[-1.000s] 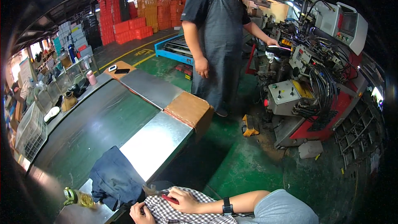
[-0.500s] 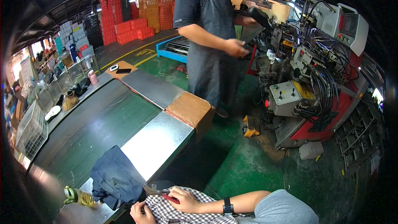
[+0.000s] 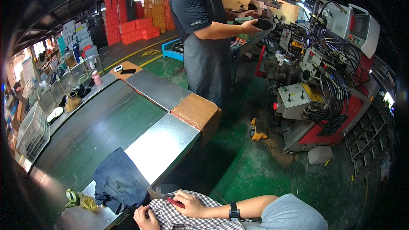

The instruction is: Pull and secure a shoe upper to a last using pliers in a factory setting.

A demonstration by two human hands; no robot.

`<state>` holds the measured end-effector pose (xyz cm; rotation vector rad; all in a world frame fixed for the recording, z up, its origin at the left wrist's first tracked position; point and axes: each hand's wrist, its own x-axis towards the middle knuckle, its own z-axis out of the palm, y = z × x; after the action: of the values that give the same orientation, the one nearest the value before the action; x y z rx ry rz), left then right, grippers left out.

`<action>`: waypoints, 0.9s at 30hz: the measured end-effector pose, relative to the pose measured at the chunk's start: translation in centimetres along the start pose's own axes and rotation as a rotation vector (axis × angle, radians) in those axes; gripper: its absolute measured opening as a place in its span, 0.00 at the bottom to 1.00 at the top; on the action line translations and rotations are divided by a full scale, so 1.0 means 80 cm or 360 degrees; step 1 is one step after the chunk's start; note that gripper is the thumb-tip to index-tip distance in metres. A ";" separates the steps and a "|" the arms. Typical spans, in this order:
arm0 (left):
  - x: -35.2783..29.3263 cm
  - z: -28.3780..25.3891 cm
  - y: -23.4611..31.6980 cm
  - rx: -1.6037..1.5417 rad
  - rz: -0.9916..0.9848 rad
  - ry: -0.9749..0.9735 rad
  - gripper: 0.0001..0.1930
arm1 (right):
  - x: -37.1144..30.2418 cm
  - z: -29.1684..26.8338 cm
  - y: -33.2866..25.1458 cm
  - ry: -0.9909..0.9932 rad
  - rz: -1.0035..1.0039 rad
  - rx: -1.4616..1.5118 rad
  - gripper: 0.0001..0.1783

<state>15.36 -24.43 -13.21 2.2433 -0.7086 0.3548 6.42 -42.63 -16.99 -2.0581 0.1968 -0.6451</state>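
Observation:
At the lower edge, my right hand [image 3: 191, 205] is closed around a slim red object [image 3: 175, 202] whose kind I cannot make out. It rests on a black-and-white checkered cloth [image 3: 208, 223] spread over my lap. To its left, my left hand [image 3: 146, 219] lies against the cloth's edge, fingers loosely bent and apart, with nothing visible in them. A crumpled dark blue garment [image 3: 117, 183] lies on the table corner nearest that hand. Beside it a clear bottle [image 3: 87, 203] with a green lid and yellowish liquid leans over.
A metal-topped table [image 3: 164, 145] has a brown padded corner [image 3: 195, 111]. Across from me stands a co-worker in a dark apron [image 3: 208, 59], holding a dark object near a greenish one. A large cabled machine [image 3: 324, 68] is at right; a yellow foot pedal [image 3: 258, 129] sits on the floor.
The co-worker has shifted left and turned toward the right, bringing both hands together at the dark object. My hands have hardly moved.

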 end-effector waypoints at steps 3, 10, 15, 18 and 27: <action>0.001 -0.001 0.001 -0.0017 -0.0026 -0.0023 0.05 | 0.000 0.000 0.002 0.0005 -0.0032 -0.0032 0.09; 0.001 -0.002 0.000 -0.0019 -0.0025 -0.0039 0.05 | -0.001 0.002 0.005 -0.0017 -0.0013 -0.0047 0.09; 0.002 -0.003 0.002 -0.0043 -0.0050 -0.0068 0.05 | -0.003 0.003 0.008 -0.0058 0.0019 -0.0049 0.09; 0.000 -0.001 -0.001 -0.0008 -0.0033 -0.0028 0.06 | -0.001 0.001 0.004 -0.0044 0.0007 -0.0040 0.09; 0.002 -0.002 0.001 -0.0035 -0.0036 -0.0033 0.06 | 0.004 -0.003 -0.005 -0.0035 0.0004 -0.0007 0.07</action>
<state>15.44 -24.39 -13.02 2.2357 -0.6941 0.3115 6.52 -42.73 -16.45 -2.0681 0.1880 -0.6208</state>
